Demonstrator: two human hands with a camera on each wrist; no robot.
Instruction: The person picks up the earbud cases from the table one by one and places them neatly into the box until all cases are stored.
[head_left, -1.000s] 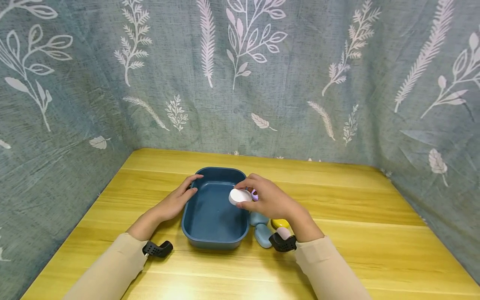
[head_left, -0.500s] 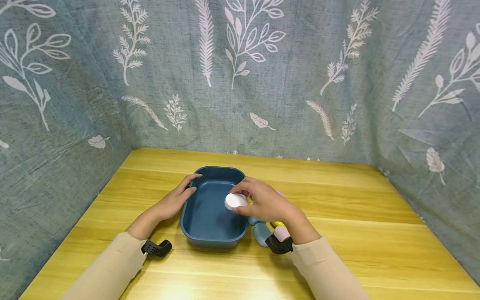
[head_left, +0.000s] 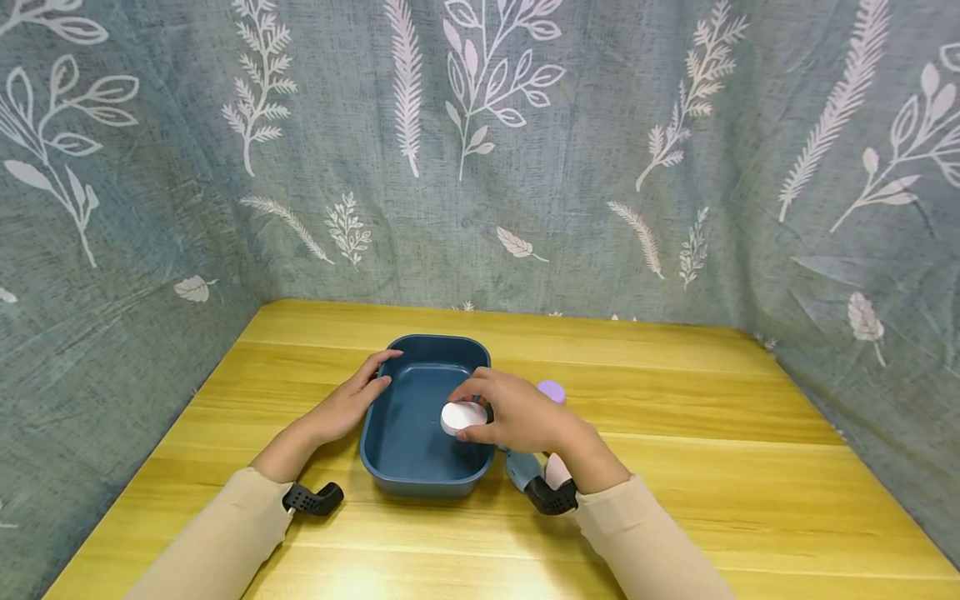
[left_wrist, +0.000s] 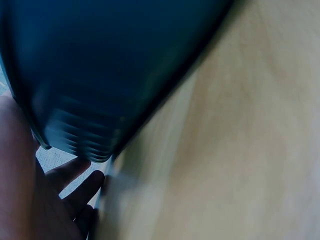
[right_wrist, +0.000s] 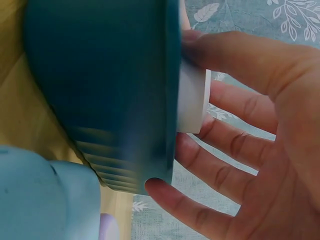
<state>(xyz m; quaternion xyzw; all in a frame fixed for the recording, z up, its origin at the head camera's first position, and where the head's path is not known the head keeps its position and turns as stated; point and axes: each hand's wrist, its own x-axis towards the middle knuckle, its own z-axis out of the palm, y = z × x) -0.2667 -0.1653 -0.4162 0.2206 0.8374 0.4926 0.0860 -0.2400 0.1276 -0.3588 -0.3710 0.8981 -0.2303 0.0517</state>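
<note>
A deep blue rectangular bin [head_left: 431,425] stands on the table. Over its right side, my right hand [head_left: 517,412] pinches a white oval thing [head_left: 462,417] between thumb and fingertips; its kind is not clear. The right wrist view has this white thing [right_wrist: 192,100] jutting past the bin's rim, with the thumb above and the other fingers spread below. My left hand [head_left: 348,407] rests on the bin's left rim, thumb and forefinger lying over the edge. From the left wrist, its loose fingers [left_wrist: 82,195] appear outside the bin's ribbed end wall.
Right of the bin lie small rounded things: a light blue one [head_left: 521,468], a pale pink one [head_left: 557,472] and a purple one [head_left: 551,392]. My right forearm partly covers this group. A patterned cloth [head_left: 420,250] hangs behind the wooden table [head_left: 675,375].
My right hand has moved left and nearer to me with the white oval thing, further over the bin. The purple thing has come into clear sight. My left hand stays on the rim.
</note>
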